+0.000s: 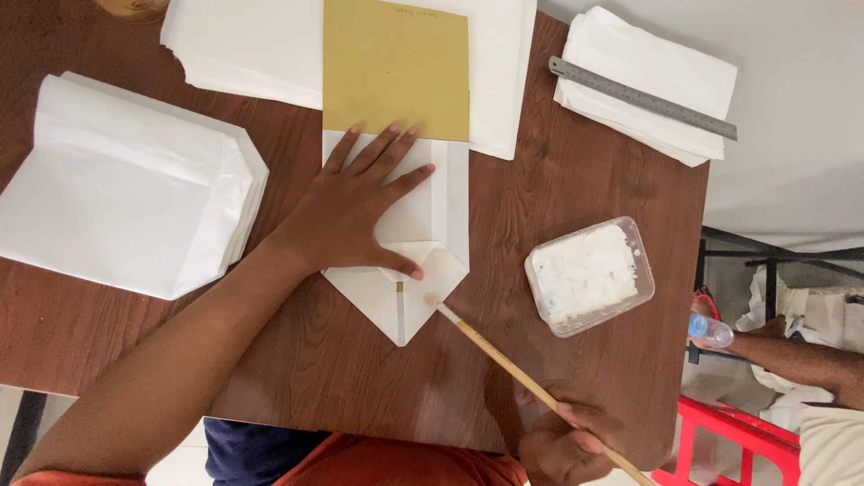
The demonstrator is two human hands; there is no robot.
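Note:
My left hand point(355, 211) lies flat, fingers spread, on a folded white paper envelope point(414, 279) in the middle of the brown wooden table point(558, 180). Its thumb pins a folded flap near the envelope's pointed end. A mustard-yellow card point(396, 67) lies over the envelope's far end. My right hand point(567, 441) grips a long wooden-handled brush point(526, 378) at the table's near edge. The brush tip touches the envelope's right flap beside my left thumb.
A clear plastic tub of white paste point(589, 274) sits right of the envelope. Stacks of white paper lie at left point(126, 189), at the back point(252, 45) and at back right point(648, 81), the last under a metal ruler point(643, 99). Another person's arm point(792, 360) holds a small bottle point(709, 331) at right.

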